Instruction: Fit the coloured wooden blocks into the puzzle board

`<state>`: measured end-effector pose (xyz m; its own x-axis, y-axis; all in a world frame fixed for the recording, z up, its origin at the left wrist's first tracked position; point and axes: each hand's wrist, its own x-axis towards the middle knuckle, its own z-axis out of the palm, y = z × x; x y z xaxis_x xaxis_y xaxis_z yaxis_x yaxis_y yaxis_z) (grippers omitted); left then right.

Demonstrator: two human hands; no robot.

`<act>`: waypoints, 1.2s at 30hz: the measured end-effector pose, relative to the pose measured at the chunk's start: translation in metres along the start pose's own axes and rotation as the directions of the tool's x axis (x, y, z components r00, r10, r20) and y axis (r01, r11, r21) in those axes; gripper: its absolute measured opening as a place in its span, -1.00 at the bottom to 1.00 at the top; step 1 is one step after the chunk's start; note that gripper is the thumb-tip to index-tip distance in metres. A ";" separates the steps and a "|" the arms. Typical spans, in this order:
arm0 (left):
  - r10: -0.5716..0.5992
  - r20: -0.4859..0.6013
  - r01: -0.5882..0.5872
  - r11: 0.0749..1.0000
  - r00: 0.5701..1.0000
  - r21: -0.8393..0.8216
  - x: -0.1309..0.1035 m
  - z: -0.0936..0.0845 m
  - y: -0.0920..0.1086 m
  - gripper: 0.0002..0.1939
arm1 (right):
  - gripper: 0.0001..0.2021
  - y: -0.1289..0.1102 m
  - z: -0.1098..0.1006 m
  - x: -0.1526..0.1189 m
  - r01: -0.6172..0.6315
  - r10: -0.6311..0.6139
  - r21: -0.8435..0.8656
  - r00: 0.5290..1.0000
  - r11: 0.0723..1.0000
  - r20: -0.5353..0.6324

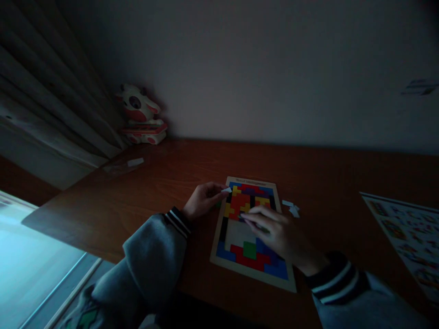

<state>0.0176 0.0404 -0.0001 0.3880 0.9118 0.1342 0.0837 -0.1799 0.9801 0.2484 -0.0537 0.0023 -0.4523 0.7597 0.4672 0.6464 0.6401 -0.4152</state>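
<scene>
A wooden block puzzle board lies on the table, its tray partly filled with red, blue, yellow, black and purple blocks. A green square block sits near its lower part, below a pale bare patch. At the board's upper left edge, my left hand is closed on a small white piece. My right hand is over the middle of the board, thumb and fingers pinched together at the upper edge of the bare patch. Something small and dark shows at those fingertips; its kind is not clear.
Several small white pieces lie right of the board. A printed sheet is at the far right. A cow-shaped toy stands at the back left by the curtain. A white strip lies in front of the toy.
</scene>
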 end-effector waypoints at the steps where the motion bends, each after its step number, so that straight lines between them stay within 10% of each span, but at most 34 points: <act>1: -0.005 -0.021 0.005 1.000 1.000 -0.008 0.001 0.000 -0.001 -0.70 | -0.76 -0.003 0.004 0.000 0.029 -0.029 -0.010 0.999 1.000 0.031; 18: -0.012 -0.011 0.012 1.000 1.000 -0.002 0.000 0.001 -0.001 -0.69 | -0.73 -0.017 0.013 0.002 0.073 -0.056 -0.055 0.963 0.996 0.263; 28: 0.036 0.143 -0.064 0.979 0.989 0.196 -0.008 0.004 0.002 -0.67 | -0.74 0.000 0.012 0.002 -0.343 0.378 0.327 0.925 0.880 -0.048; 36: 0.154 0.265 -0.216 0.950 0.952 0.224 -0.014 0.010 0.004 -0.69 | -0.86 -0.002 0.010 0.005 -0.308 0.346 0.393 0.938 0.866 -0.026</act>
<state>0.0220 0.0237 0.0001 0.6257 0.7423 0.2397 0.2013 -0.4505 0.8698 0.2382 -0.0504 -0.0024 -0.1846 0.9309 0.3153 0.4579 0.3653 -0.8105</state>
